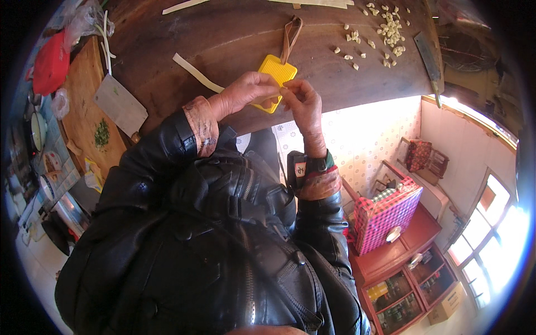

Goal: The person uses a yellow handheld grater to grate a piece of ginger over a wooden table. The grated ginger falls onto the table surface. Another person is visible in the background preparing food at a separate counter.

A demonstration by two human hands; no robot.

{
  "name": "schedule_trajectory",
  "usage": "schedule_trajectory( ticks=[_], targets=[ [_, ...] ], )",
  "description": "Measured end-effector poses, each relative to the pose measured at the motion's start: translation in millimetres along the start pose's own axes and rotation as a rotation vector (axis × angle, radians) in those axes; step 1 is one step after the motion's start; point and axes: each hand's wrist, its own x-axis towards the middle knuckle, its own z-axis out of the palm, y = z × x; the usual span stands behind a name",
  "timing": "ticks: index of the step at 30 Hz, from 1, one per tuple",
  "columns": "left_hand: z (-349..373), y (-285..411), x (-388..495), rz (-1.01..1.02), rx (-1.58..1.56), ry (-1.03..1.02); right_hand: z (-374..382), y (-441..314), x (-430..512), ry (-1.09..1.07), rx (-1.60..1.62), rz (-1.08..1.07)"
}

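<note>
My left hand [251, 90] holds the near end of a pale dough strip [197, 75], which trails away to the upper left on the wooden table. Close beside it, fingertips nearly touching, is my right hand [302, 100], with thumb and index finger pinched together; whether a bit of dough is between them is too small to tell. Under and behind both hands lies a ridged yellow plastic board [278, 71] with a brown strap loop [291, 37]. Small shaped dough pieces [391, 31] are scattered at the upper right of the table. More dough strips [312, 2] lie along the top edge.
A cleaver [428, 58] rests at the table's right end, its handle over the edge. To the left, a broad metal blade [121, 102] lies partly on a wooden cutting board [83, 121] holding chopped greens [101, 134]. A red bag [51, 63] sits beyond. A checked-cloth-covered box [387, 213] stands at lower right.
</note>
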Motion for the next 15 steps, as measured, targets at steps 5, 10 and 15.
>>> schedule_trajectory(
  ticks=[5,10,15],
  targets=[
    [3,5,3,-0.035,0.131,0.054,-3,0,8,0.037,-0.181,-0.128],
    [3,7,11,-0.039,0.209,0.093,-33,-7,51,0.328,-0.455,-0.291],
    [0,0,19,-0.089,0.344,0.169,-43,5,93,0.264,-0.593,-0.296]
  ],
)
